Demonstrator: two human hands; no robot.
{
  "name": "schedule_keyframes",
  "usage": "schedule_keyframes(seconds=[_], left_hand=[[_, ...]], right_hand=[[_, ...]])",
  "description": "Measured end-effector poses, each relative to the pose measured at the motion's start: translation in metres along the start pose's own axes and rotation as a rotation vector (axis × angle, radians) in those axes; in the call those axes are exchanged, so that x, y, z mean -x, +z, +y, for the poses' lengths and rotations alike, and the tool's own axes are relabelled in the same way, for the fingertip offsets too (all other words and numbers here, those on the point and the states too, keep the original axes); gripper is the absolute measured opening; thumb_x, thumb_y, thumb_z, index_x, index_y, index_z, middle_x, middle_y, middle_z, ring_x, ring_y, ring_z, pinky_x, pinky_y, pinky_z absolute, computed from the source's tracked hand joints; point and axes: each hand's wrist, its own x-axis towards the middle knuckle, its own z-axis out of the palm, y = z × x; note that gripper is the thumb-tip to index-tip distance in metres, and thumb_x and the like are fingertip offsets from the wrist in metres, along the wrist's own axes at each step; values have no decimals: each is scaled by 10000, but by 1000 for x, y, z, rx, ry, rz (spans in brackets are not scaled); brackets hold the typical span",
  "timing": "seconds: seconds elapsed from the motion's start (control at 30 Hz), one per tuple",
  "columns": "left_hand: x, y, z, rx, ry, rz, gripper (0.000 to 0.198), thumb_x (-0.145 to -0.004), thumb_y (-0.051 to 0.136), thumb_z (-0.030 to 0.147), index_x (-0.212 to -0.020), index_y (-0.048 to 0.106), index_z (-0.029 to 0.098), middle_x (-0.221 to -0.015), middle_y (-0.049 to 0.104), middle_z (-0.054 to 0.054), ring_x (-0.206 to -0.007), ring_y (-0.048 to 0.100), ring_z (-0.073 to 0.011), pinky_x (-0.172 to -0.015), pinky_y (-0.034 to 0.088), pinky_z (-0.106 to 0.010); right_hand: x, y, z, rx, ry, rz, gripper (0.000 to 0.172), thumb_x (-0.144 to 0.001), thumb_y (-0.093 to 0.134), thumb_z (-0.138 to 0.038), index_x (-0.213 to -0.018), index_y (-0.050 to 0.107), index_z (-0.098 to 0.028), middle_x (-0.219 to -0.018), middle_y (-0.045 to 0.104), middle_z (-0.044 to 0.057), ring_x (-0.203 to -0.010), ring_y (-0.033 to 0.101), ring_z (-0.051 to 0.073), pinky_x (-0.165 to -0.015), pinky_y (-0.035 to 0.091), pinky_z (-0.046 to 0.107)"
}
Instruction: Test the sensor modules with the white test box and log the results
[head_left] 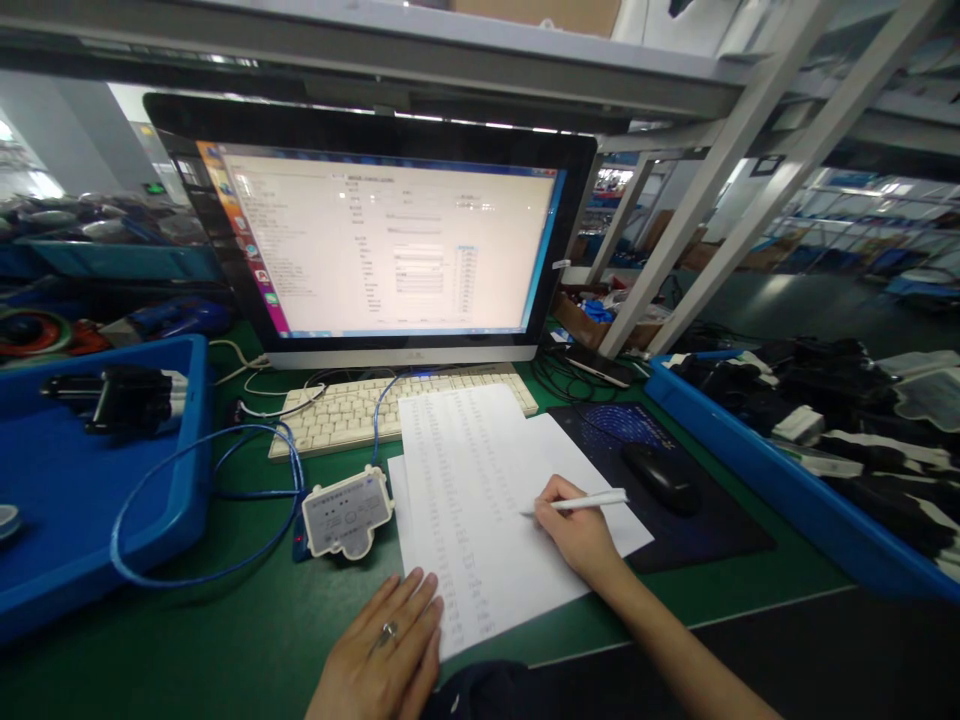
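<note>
My right hand [581,535] is closed around a white pen [596,501], its tip at the paper's surface. Below it lies a sheet of paper [450,480] with columns of handwriting, on top of other white sheets [585,475]. My left hand [394,640] lies flat with fingers stretched out, fingertips at the left edge of the sheet, a ring on one finger. Just beyond the left hand sits a small pale device [349,515] with a grey label, beside a blue cable [172,575].
A lit monitor [390,250] stands behind a cream keyboard [337,412], which the paper partly covers. On the right are a black mouse [660,478] on a dark mouse pad [720,540] and a blue bin [795,510] of black parts. At left stands a blue tray [97,520].
</note>
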Motion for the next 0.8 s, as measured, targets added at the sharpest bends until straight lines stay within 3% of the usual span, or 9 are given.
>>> schedule_keyframes(seconds=[0.1,0.2,0.37,0.57,0.7,0.8], left_hand=[[2,-6,-4,-53,-30,3,302,-833,497,185,-1118,596,161,-1138,653,-41,-1090,583,-182,-905,513,-302],[1,-15,-16,-174,-199,-3,400,-843,504,246,-1234,515,159,-1245,580,-77,-1174,509,-235,-928,478,-366],[-7,-23,-49,-327,-439,-96,668,-771,565,308,-1356,334,82,-1329,468,-169,-1199,445,-322,-958,431,-467],[-19,-29,-65,-331,-457,-169,578,-700,613,267,-1234,444,122,-1159,563,-135,-1052,524,-290,-899,466,-423],[-23,-61,-70,-378,-515,-69,550,-734,582,295,-1235,428,128,-1160,536,-133,-1066,498,-279,-918,445,-400],[-23,-99,-95,-522,-629,-27,563,-787,506,396,-1257,409,101,-1178,500,-152,-1069,468,-296,-920,425,-421]], right_hand=[[-5,-4,6,-158,60,125,207,-641,572,-360,-553,454,-214,-469,523,-16,-403,396,109,-369,275,215],[-10,-6,7,-311,92,210,241,-627,598,-388,-580,443,-209,-499,546,-13,-413,409,94,-364,287,188],[-12,-6,3,-476,138,209,279,-578,663,-368,-572,440,-200,-477,530,-28,-407,402,75,-355,282,158],[-11,-11,5,-538,160,168,288,-565,710,-346,-568,470,-187,-491,542,-28,-419,410,65,-352,290,136],[-9,-13,6,-560,201,164,308,-534,746,-348,-578,489,-185,-497,555,-26,-424,420,64,-355,299,128],[-10,-11,4,-568,222,170,335,-510,763,-359,-584,486,-185,-503,564,-21,-428,421,67,-353,290,129]])
